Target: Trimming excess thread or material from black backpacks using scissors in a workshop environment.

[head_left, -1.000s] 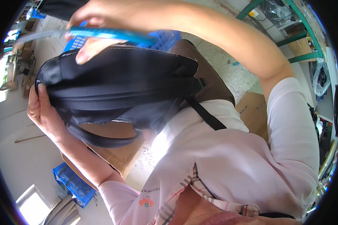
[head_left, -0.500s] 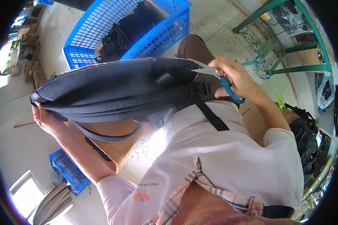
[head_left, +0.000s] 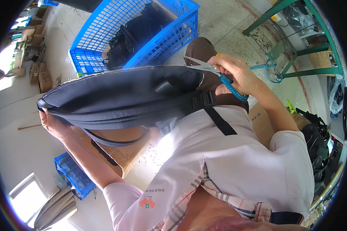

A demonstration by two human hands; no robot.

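A black backpack (head_left: 119, 96) lies flat across my lap, edge-on, with its zipper seams facing me. My left hand (head_left: 52, 123) grips its left end from below. My right hand (head_left: 237, 77) holds blue-handled scissors (head_left: 216, 73) at the bag's upper right edge, the metal blades pointing left along the seam. A black strap (head_left: 219, 121) with a buckle hangs from the bag over my white shirt.
A large blue plastic crate (head_left: 142, 34) with dark bags inside stands on the floor ahead. A smaller blue crate (head_left: 75, 175) sits at lower left by a cardboard box (head_left: 119, 152). A green metal frame (head_left: 293, 42) is at the right, more black bags (head_left: 316, 142) beside me.
My right hand came down from above the bag to its right edge with the scissors. The bag has tilted flatter, uncovering the big blue crate behind it.
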